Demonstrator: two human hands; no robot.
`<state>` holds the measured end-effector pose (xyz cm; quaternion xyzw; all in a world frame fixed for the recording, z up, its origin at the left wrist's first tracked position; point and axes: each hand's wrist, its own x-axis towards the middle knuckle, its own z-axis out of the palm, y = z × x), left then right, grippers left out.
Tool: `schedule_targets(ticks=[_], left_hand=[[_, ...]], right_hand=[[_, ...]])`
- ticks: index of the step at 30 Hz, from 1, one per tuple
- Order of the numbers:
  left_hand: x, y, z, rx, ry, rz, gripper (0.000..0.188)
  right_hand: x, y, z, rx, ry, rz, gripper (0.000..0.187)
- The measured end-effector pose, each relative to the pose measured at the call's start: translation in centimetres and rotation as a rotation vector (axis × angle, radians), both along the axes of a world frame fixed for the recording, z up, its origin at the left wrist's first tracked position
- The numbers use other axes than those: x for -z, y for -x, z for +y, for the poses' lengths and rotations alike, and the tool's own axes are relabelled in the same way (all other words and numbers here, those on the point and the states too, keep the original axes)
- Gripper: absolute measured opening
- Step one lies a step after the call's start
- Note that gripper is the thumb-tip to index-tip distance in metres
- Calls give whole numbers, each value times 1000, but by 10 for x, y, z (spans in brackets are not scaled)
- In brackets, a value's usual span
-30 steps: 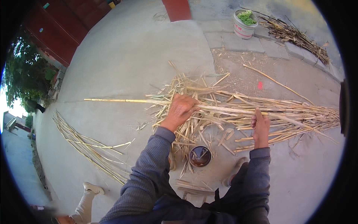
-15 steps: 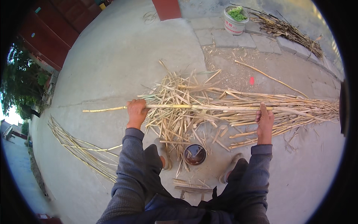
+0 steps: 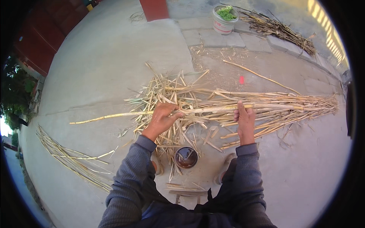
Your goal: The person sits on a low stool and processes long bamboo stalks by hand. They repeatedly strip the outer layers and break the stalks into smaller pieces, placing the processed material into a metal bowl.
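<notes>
A long, dry, pale-yellow stalk (image 3: 205,110) lies crosswise in front of me, held above the litter. My left hand (image 3: 161,118) is closed on it left of the middle, thumb and fingers pinched at the stalk. Further right, my right hand (image 3: 245,120) grips the same stalk with its thumb laid along the top. Beneath it spreads a messy pile of dry husks and broken pieces (image 3: 167,89). A bundle of long stalks (image 3: 281,104) fans out under and beyond my right hand.
Between my feet stands a round dark container (image 3: 186,167) with brownish contents. Thin stalks (image 3: 70,161) lie at left on the concrete (image 3: 102,64). A single stalk (image 3: 262,76) lies beyond the bundle. Further off are a white bucket (image 3: 223,28) with greens and a stack of dark sticks (image 3: 275,30).
My left hand has slid rightward along the stalk, nearer to my right hand, and its grip has turned into a pinch. My right hand still holds the stalk. The whole view has shifted slightly.
</notes>
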<state>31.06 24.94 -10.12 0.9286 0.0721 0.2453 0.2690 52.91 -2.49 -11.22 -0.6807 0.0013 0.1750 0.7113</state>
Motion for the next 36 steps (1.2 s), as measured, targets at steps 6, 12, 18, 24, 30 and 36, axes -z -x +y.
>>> schedule_targets(ticks=[6,12,18,24,30,36], left_hand=[[4,-4,14,-262,699,50,19],[4,-15,-19,-12,208,14,23],[6,-31,-44,16,349,65,21],[-12,-30,-14,-180,997,-107,19],[-12,-33,-59,90,-46,-52,35],[-4,-6,-15,9,-174,202,21]], right_hand=[[-10,18,16,-69,-6,-33,36],[-5,37,33,-101,-26,-39,36],[4,49,42,-135,-30,-57,41],[1,47,41,-116,-1,-15,39],[-2,63,49,-160,-53,59,37],[7,23,20,36,-251,133,32]])
